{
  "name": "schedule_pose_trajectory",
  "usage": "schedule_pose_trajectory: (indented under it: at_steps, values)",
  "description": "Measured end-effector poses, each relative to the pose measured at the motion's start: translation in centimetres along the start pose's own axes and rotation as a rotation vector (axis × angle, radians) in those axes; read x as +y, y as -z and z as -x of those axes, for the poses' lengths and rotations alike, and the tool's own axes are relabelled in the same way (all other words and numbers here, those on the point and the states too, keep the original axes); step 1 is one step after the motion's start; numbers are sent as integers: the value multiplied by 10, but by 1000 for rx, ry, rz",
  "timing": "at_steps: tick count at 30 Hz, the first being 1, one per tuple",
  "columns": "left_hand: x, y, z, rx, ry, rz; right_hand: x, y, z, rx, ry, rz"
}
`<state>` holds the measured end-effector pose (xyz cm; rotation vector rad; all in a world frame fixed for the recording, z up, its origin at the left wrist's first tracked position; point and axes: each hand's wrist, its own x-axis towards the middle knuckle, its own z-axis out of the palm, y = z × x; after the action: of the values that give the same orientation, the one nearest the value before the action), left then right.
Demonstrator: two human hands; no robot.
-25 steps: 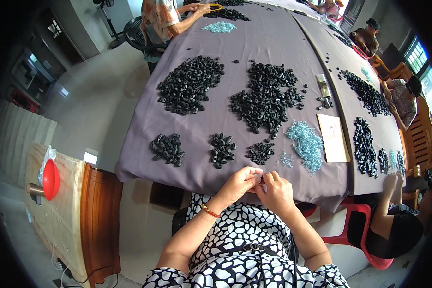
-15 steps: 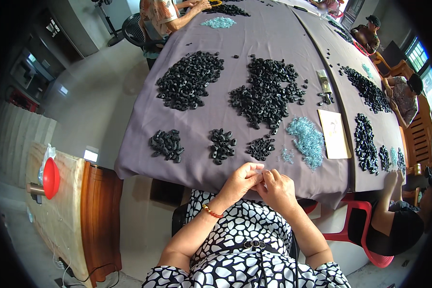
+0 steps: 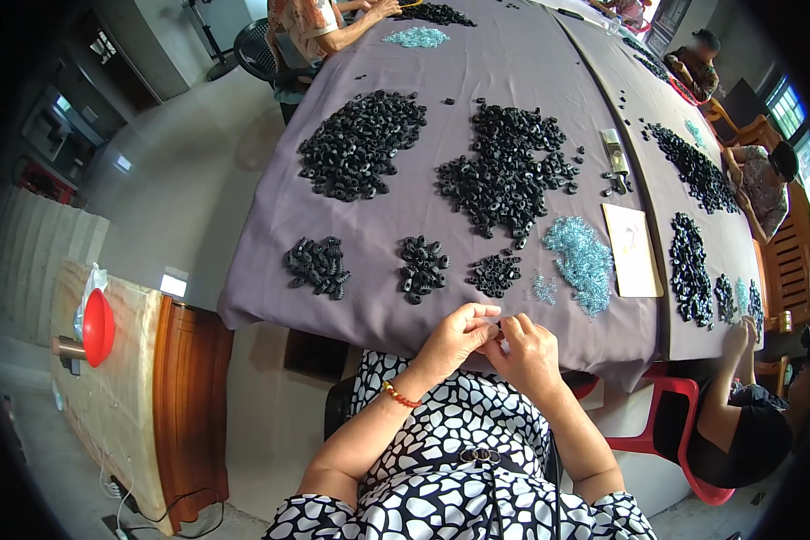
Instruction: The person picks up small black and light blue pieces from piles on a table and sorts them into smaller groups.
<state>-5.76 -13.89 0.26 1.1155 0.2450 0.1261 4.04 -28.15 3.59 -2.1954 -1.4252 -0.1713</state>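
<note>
My left hand [image 3: 454, 345] and my right hand [image 3: 526, 353] meet over the near edge of the cloth-covered table [image 3: 378, 328]. Thumbs and fingertips of both are closed in a pinch. A tiny dark spot shows between the fingertips, but what they hold is too small and covered to name. Closest to them on the cloth lie a small heap of black plastic parts [image 3: 494, 274] and a few clear bluish pieces [image 3: 544, 289]. A larger heap of clear bluish small pieces [image 3: 580, 261] sits to the right. Farther left are a heap of black ribbed parts [image 3: 318, 267] and another small black heap [image 3: 422, 268].
Two big heaps of black parts [image 3: 360, 148] [image 3: 508, 166] lie farther back. Right of them are a pale card [image 3: 633, 250] and a clear packet [image 3: 615, 151]. Several people sit around the table. A red chair [image 3: 684, 432] stands at right, a wooden cabinet [image 3: 184, 405] at left.
My fingertips have shifted slightly against each other, and a small dark spot now shows between them. The whole view has moved a little; the heaps look the same.
</note>
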Motion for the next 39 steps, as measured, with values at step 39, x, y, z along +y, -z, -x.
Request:
schedule_pose_trajectory:
  at_steps: [39]
  values:
    - [-9,1,1,18,21,9,0,-3,2,-7,0,-21]
